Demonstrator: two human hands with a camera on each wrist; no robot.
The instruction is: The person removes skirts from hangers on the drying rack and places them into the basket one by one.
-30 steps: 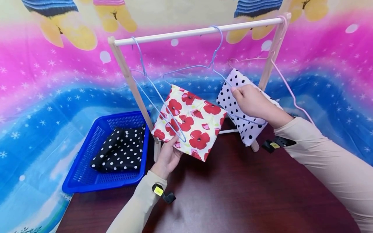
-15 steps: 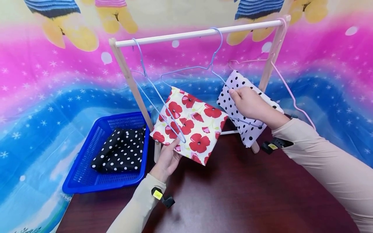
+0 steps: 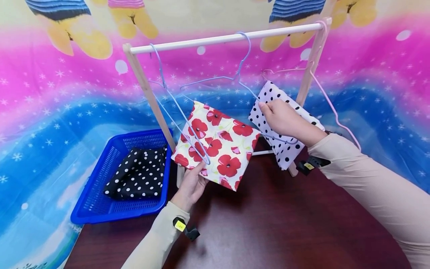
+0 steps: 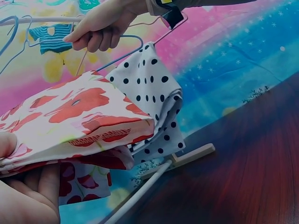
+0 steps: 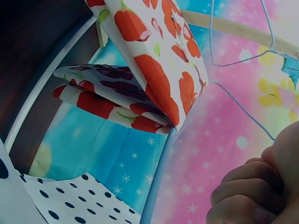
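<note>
A folded white cloth with red flowers (image 3: 231,149) hangs over the lower bar of a blue hanger (image 3: 218,78). My left hand (image 3: 191,186) pinches the cloth's lower edge, thumb on top and fingers beneath, as the left wrist view shows. My right hand (image 3: 282,117) grips the hanger's right shoulder with curled fingers. In the right wrist view the floral cloth (image 5: 154,70) drapes down in layers from the hanger bar. Another blue hanger (image 3: 178,108) hangs bare at the left, its lower end in front of the cloth near my left thumb.
The hangers hang from a rack's white rail (image 3: 201,42). Behind my right hand, a white cloth with black dots (image 3: 285,153) hangs on a pink hanger (image 3: 330,101). A blue basket (image 3: 78,209) at the left holds a black dotted cloth (image 3: 141,175). A dark table (image 3: 268,224) lies beneath.
The gripped hanger's hook has slid slightly left along the rail, and my right hand has shifted left with it. The floral cloth has moved slightly left and down, still pinched by my left hand.
</note>
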